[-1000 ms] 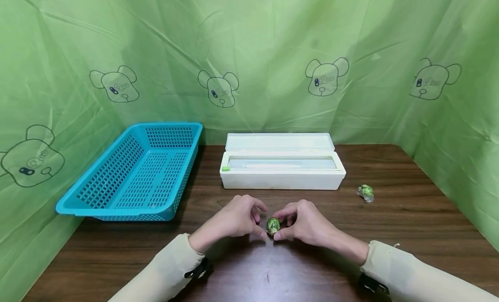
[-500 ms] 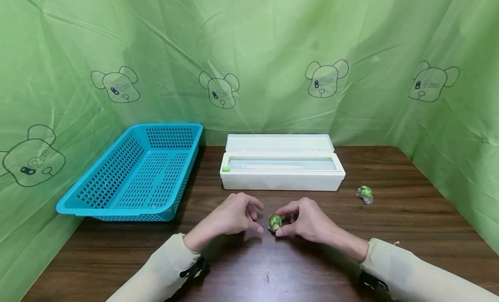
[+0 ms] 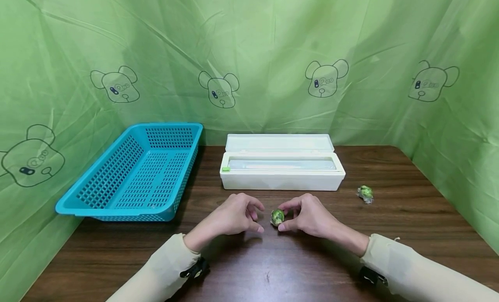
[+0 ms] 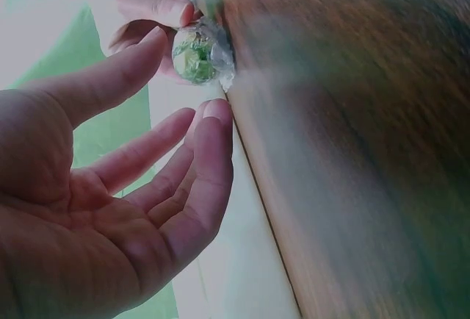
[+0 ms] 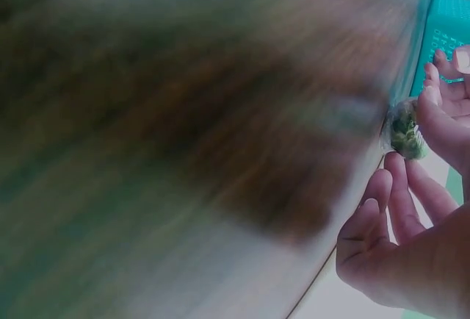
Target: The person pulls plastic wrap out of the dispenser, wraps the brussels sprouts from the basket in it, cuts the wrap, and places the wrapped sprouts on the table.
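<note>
A small green Brussels sprout point(image 3: 277, 217) in clear plastic film is pinched between the thumb and fingers of my right hand point(image 3: 309, 215). It sits low over the dark wooden table, and crinkled film sticks out around the sprout point(image 4: 197, 58) in the left wrist view. My left hand point(image 3: 235, 215) holds nothing; its loosely curved fingers and thumb point toward the sprout across a small gap. From the right wrist, the sprout point(image 5: 407, 131) shows between my right thumb and fingertips. A second film-wrapped sprout point(image 3: 365, 193) lies on the table to the right.
A long white cling-film box point(image 3: 282, 181) with its lid raised stands behind my hands, with a green tab point(image 3: 226, 168) on its left end. To the left is a blue perforated basket point(image 3: 128, 213). Green fabric point(image 3: 269, 46) hangs around the table point(image 3: 390, 163).
My right hand has moved the sprout slightly away from me and to the right. My left hand has drawn back a little from it.
</note>
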Demonstrator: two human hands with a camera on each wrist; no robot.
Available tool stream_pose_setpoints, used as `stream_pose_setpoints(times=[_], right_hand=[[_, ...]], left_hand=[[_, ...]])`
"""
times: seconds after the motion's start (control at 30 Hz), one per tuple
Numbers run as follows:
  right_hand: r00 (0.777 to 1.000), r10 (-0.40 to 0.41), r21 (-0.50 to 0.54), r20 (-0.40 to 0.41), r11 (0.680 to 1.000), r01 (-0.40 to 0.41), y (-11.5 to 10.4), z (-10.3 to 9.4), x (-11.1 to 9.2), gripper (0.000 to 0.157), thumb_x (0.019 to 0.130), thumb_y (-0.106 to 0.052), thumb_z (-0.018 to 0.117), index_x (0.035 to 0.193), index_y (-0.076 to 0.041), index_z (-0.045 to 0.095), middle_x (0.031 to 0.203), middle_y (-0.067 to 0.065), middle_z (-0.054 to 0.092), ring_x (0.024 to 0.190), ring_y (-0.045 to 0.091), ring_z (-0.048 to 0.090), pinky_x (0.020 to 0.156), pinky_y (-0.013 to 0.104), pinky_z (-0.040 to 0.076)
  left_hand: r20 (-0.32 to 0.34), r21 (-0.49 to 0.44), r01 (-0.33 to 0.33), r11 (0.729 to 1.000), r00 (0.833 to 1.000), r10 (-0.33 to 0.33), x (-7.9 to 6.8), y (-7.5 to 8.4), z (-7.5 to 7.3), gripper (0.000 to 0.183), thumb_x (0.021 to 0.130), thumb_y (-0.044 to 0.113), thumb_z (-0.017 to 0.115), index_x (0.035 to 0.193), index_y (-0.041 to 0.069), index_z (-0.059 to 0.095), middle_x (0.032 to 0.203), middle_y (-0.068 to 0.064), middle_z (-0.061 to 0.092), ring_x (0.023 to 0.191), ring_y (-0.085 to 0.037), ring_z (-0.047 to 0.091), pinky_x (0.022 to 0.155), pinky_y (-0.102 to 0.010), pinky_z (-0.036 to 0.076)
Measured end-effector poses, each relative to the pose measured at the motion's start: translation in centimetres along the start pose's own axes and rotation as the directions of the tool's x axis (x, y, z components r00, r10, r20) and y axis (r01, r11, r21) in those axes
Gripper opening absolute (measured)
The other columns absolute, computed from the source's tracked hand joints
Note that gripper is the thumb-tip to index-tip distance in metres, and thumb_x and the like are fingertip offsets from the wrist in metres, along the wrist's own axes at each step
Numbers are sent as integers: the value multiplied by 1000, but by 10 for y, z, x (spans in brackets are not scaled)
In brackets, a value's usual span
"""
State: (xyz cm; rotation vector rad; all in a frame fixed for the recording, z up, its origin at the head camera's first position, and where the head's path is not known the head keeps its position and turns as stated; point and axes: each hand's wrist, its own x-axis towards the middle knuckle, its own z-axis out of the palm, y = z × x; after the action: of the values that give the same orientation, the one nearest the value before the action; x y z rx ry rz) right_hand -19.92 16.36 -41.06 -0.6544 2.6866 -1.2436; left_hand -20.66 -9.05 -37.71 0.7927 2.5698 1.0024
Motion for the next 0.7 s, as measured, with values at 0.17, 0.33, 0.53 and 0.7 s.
stream_pose_setpoints(times=[0.17, 0.33, 0.53, 0.7], right_hand=[[1000, -4, -7, 3, 1000, 4, -1, -1, 0, 40, 73, -22, 98, 108, -12, 82, 85, -3, 74, 65, 13, 59, 57, 26, 48], [1000, -12, -6, 7, 1000, 12, -1, -1, -1, 42, 72, -22, 99, 110, -11, 82, 86, -5, 74, 65, 15, 60, 56, 27, 48], [1000, 0, -10, -2, 1000, 0, -5, -8, -4, 47, 74, -24, 98, 115, -10, 81, 93, -3, 75, 69, 16, 61, 59, 28, 49], [1000, 8, -12, -12, 1000, -8, -6, -25, -12, 50, 77, -24, 96, 121, -8, 79, 104, 3, 77, 70, 17, 60, 61, 29, 50]], left_hand=[[2, 0, 3, 1000, 1000, -3, 0, 0, 0, 46, 74, 14, 97, 113, 2, 76, 79, 5, 69, 75, -9, 64, 72, -29, 52], [2, 9, 9, 1000, 1000, -9, 1, 1, 0, 45, 74, 14, 97, 113, 4, 76, 78, 6, 69, 75, -10, 64, 73, -29, 52], [5, 2, 24, 1000, 1000, -24, 0, 1, 0, 45, 75, 15, 97, 113, 5, 76, 79, 6, 69, 76, -9, 64, 74, -29, 52], [3, 1, 23, 1000, 1000, -23, -1, 0, -1, 45, 76, 15, 97, 114, 5, 77, 78, 9, 68, 76, -9, 64, 74, -30, 53]])
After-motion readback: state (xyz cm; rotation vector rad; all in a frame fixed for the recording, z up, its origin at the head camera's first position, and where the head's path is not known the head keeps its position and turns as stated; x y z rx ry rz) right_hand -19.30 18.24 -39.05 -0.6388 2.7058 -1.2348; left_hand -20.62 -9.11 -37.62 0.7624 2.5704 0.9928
